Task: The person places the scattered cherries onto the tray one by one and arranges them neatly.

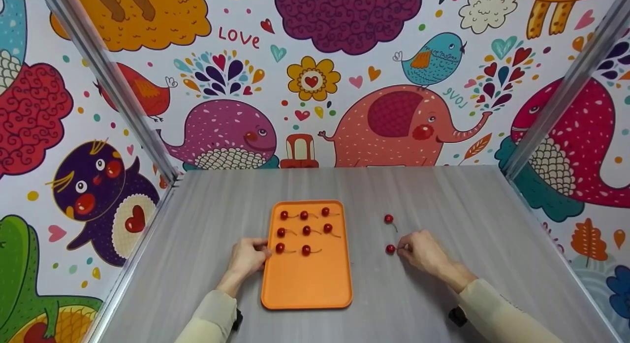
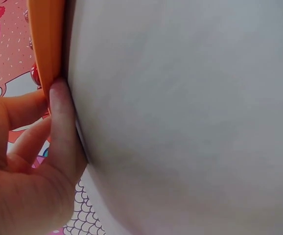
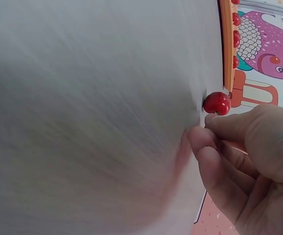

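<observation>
An orange tray (image 1: 306, 279) lies on the table, with several red cherries (image 1: 306, 230) in rows on its far half, stems to the right. My left hand (image 1: 249, 256) pinches the tray's left edge between thumb and fingers; in the left wrist view the fingers (image 2: 60, 112) meet the orange rim (image 2: 48, 44). To the right of the tray, my right hand (image 1: 424, 251) pinches the stem of a cherry (image 1: 390, 249). The right wrist view shows that red cherry (image 3: 217, 103) just past the thumb and fingertips, which hide most of its stem.
Another cherry (image 1: 389, 218) lies on the table a little farther back, its stem pointing toward the right hand. The grey table (image 1: 221, 195) ends at a wall (image 1: 315, 33) with animal drawings. Metal posts (image 1: 123, 87) stand at both back corners.
</observation>
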A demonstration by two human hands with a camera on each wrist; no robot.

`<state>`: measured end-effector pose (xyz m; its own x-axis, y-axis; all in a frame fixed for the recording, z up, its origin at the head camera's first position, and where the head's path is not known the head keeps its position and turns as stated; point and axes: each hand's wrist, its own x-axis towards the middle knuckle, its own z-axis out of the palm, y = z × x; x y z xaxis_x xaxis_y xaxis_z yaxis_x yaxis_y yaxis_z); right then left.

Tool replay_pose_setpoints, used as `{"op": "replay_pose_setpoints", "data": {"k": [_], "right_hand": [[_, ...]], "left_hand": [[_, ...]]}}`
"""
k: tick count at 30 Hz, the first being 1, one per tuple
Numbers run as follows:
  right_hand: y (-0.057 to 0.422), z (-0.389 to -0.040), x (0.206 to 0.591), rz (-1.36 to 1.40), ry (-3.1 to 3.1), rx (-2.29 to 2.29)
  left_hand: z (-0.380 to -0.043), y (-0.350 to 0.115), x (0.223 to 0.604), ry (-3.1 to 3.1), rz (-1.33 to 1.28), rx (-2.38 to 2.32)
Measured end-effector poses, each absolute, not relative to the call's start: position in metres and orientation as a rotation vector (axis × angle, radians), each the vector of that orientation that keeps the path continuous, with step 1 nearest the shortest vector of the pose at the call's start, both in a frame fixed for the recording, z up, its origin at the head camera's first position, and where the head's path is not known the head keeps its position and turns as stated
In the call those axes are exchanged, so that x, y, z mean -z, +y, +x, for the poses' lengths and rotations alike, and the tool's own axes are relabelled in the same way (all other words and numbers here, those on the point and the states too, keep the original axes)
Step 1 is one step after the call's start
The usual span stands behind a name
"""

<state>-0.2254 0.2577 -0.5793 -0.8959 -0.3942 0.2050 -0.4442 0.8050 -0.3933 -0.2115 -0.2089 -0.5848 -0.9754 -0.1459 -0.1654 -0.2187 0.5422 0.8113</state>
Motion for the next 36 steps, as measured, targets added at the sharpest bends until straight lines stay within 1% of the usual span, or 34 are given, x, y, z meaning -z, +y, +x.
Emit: {"op": "replay_pose_setpoints", "data": {"k": [19, 25, 36], "right_hand": [[0.247, -0.230, 0.577, 0.669, -2.639, -0.661], [0.235, -0.232, 0.574, 0.680, -2.636, -0.636], [0.206, -0.232, 0.570, 0.808, -2.650, -0.694]], "left_hand": [[-0.211, -0.208, 0.583, 2.674, -0.312, -1.449], [-0.211, -0.208, 0.585, 2.682, -0.326, -1.437], [-0.211, -0.208, 0.583, 2.680, -0.339, -1.427]]}}
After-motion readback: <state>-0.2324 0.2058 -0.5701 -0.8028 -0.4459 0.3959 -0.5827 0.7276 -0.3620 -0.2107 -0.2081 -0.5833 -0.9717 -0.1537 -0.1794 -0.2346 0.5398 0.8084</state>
